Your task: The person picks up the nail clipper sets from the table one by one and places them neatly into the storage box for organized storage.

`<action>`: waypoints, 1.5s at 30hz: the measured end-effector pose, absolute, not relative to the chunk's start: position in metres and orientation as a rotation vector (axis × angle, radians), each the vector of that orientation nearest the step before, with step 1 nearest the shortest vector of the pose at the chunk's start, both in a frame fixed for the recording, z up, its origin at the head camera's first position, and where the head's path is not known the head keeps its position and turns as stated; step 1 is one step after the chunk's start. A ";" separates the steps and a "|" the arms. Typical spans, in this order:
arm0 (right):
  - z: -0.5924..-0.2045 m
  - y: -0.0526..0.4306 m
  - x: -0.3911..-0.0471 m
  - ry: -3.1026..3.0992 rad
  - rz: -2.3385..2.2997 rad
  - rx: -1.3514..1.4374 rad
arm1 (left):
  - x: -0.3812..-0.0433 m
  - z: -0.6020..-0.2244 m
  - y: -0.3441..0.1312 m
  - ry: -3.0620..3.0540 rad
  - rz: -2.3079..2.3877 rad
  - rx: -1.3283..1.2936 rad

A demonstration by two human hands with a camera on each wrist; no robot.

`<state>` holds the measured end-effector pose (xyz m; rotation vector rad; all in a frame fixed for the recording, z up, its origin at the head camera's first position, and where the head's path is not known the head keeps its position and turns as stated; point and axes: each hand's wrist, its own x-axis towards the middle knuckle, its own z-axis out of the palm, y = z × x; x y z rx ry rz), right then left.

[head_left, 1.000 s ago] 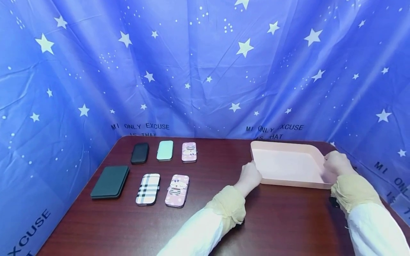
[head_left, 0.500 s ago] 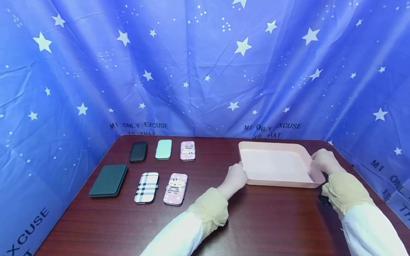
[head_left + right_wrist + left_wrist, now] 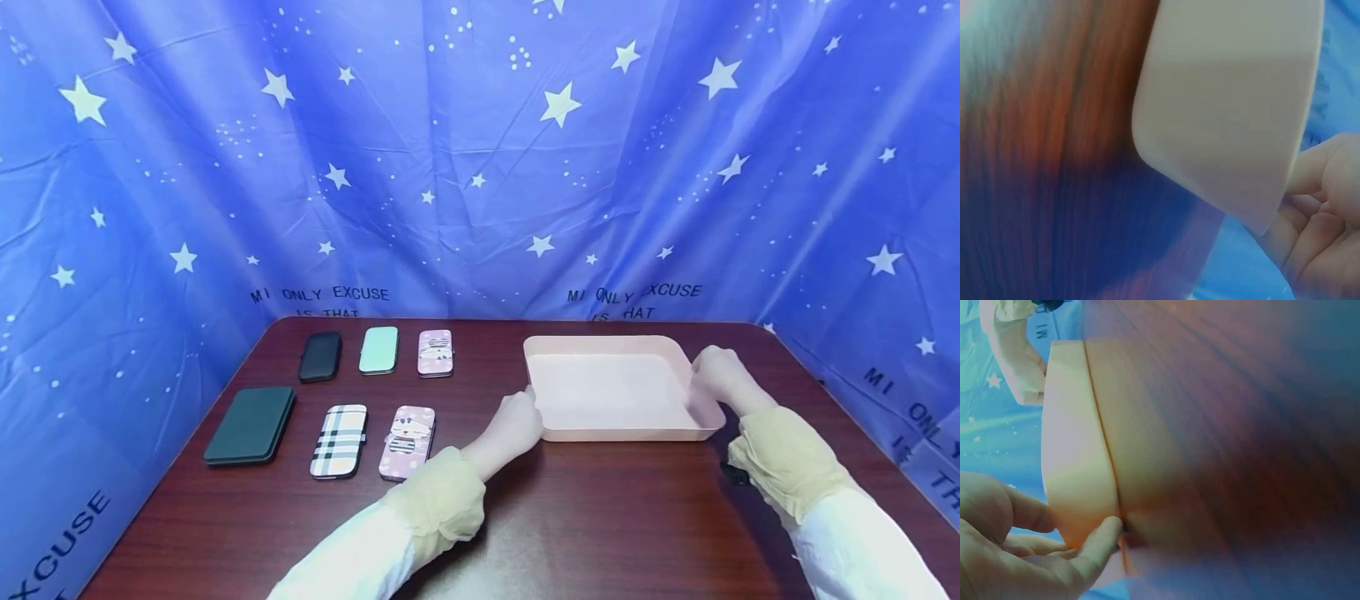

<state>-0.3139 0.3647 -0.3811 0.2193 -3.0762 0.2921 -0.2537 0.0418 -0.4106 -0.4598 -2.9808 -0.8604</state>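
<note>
1. Left wrist view: the left hand (image 3: 1025,565) is cut off by the edge; the table (image 3: 1241,425) is blurred;
2. Right wrist view: the tray (image 3: 1229,100) continues beyond the top edge;
3. Head view: the beige cuff (image 3: 438,504) covers one corner of the nearer pink case (image 3: 407,437); the small black thing (image 3: 735,473) is, it seems, too hidden to name.

The tray (image 3: 615,392) looks smooth, matt plastic; the counter (image 3: 600,517), grained wood with a glossy, light-catching finish; the curtain (image 3: 450,167), creased cloth with a soft sheen; the cuffs (image 3: 795,462), crumpled matt cloth; the dark green case (image 3: 250,423), smooth and low in gloss
</note>
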 end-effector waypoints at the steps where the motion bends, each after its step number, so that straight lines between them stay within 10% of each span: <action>1: -0.382 0.360 -0.314 -3.059 0.267 0.246 | -0.252 -0.410 0.038 -2.983 -0.839 -0.474; 45: -0.391 0.261 -0.260 -2.924 0.412 0.281 | -0.197 -0.411 -0.071 -2.850 -1.069 -0.599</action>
